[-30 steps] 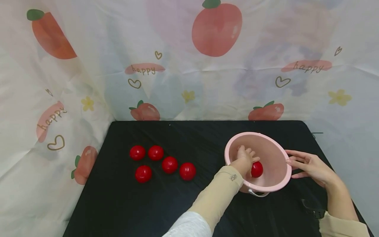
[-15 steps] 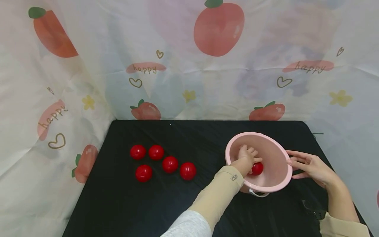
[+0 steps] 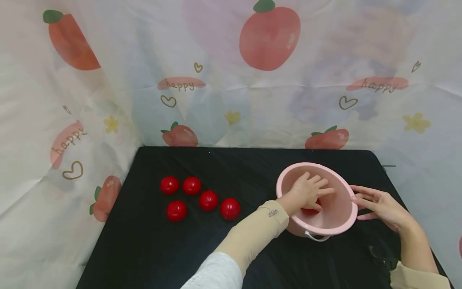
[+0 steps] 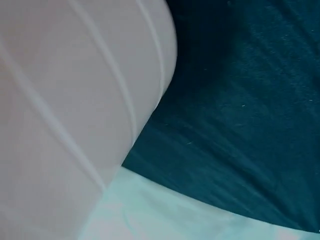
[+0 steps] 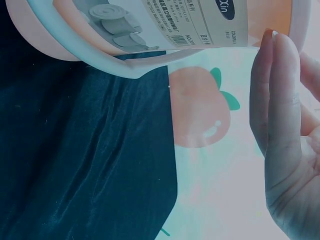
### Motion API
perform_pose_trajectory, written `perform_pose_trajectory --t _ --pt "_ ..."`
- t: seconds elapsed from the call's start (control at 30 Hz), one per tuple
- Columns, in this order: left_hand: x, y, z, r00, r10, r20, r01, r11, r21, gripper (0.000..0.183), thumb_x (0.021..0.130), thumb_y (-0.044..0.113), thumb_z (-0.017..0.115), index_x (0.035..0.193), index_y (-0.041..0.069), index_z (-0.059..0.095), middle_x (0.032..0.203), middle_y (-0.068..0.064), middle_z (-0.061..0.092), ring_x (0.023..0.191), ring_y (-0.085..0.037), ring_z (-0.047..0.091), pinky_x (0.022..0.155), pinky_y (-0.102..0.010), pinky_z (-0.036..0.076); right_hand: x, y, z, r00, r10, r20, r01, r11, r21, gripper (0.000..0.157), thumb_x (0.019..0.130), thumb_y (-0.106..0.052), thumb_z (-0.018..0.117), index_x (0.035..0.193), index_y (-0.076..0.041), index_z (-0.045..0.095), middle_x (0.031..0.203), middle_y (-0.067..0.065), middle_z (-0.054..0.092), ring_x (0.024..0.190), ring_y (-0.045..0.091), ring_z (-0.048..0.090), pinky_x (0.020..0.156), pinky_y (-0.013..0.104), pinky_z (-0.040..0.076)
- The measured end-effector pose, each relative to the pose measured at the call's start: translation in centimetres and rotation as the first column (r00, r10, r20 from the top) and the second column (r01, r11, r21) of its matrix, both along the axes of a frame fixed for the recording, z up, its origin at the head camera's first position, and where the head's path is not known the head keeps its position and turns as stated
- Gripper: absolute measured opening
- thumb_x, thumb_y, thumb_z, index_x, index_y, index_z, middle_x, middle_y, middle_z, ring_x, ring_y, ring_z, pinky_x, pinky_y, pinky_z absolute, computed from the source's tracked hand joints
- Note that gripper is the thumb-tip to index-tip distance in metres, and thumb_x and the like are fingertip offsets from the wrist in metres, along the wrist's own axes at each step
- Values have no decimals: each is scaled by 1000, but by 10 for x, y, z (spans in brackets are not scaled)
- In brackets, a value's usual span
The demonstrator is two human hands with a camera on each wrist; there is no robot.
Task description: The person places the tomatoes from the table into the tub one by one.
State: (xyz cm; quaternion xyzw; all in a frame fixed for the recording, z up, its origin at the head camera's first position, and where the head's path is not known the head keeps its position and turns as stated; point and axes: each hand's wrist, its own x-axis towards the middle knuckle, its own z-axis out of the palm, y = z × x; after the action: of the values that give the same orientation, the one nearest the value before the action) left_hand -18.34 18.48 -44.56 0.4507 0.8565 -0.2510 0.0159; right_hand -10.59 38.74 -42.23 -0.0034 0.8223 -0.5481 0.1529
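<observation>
A pink bucket [image 3: 337,180] stands tilted on the right of the black-covered table, its mouth toward the head camera. My left hand [image 3: 306,192] reaches over its near-left rim, fingers spread inside and holding nothing. Beneath that hand a red ball [image 3: 311,211] lies in the bucket, partly hidden by the fingers. At the right rim my right hand [image 3: 382,206] holds the bucket's edge with its fingertips. The right wrist view shows these fingers [image 5: 285,75] at the rim beside a printed label [image 5: 200,25]. In the left wrist view only the bucket's ribbed pink side [image 4: 75,100] appears, without the hand.
Several red balls [image 3: 208,200] lie loose on the left half of the black cloth [image 3: 144,249]. A white handle [image 3: 317,238] hangs at the bucket's near side. Printed fabric [image 3: 216,48] forms a wall behind and to the left of the table.
My left hand has risen off the red ball, its fingers spreading and shifting slightly right, with the forearm drawn a little left. The right hand stays at the rim.
</observation>
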Motion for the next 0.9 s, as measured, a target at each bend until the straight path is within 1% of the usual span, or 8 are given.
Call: perform_pose_trajectory --t 0.17,0.27,0.37,0.47,0.57,0.67,0.73,0.9 --pt "-3 -18 17 998 -50 41 44 990 137 70 85 67 34 144 43 5 149 14 15 132 -9 17 107 -35 18 0 1 -1 1000 1 15 -1 999 -33 32 93 -13 52 116 -36 50 99 -25 59 82 9 64 63 39 54" --pt "-4 -35 29 998 -49 31 41 976 213 68 86 67 32 144 41 8 149 12 17 133 -10 17 108 -37 16 2 2 -2 1000 0 19 1 1000 -27 33 93 -13 52 114 -39 50 98 -25 59 81 9 64 63 39 54" --pt "-6 -58 40 1000 5 2 -5 957 290 69 85 68 31 144 41 9 148 10 18 132 -12 18 107 -38 17 2 2 -2 1000 2 18 -2 1000 -21 34 93 -13 52 113 -40 51 98 -24 60 81 8 64 63 37 54" --pt "-9 -87 51 997 78 -22 -64 926 372 70 84 69 31 145 39 13 149 7 20 132 -15 20 107 -39 17 1 2 -2 1000 6 19 -6 1000 -21 35 93 -12 52 114 -40 51 99 -24 60 82 8 64 63 36 54" --pt "-11 -120 56 990 137 -34 -108 894 436 70 85 69 32 145 36 17 149 3 22 132 -18 22 107 -42 18 1 2 -2 1000 5 24 -4 1000 -20 34 93 -13 52 114 -40 51 98 -24 60 82 8 63 63 36 54" --pt "-10 -154 53 981 191 -34 -151 858 491 69 85 68 33 144 34 21 148 1 24 131 -19 24 107 -43 19 1 2 -1 999 8 31 -7 1000 -22 35 94 -13 51 113 -41 50 99 -24 60 82 8 63 64 36 54" --pt "-8 -176 48 972 233 -24 -185 826 532 69 84 68 36 143 33 24 146 0 26 130 -20 26 106 -43 20 1 2 -1 999 13 30 -13 1000 -26 35 94 -13 51 113 -42 50 99 -24 60 82 8 64 64 36 54" --pt "5 -228 24 937 345 54 -301 720 626 69 83 64 44 140 29 30 143 -3 30 126 -24 29 103 -44 22 -1 1 1 999 25 25 -24 999 -30 36 94 -12 50 115 -41 49 100 -24 59 83 8 64 64 36 54"
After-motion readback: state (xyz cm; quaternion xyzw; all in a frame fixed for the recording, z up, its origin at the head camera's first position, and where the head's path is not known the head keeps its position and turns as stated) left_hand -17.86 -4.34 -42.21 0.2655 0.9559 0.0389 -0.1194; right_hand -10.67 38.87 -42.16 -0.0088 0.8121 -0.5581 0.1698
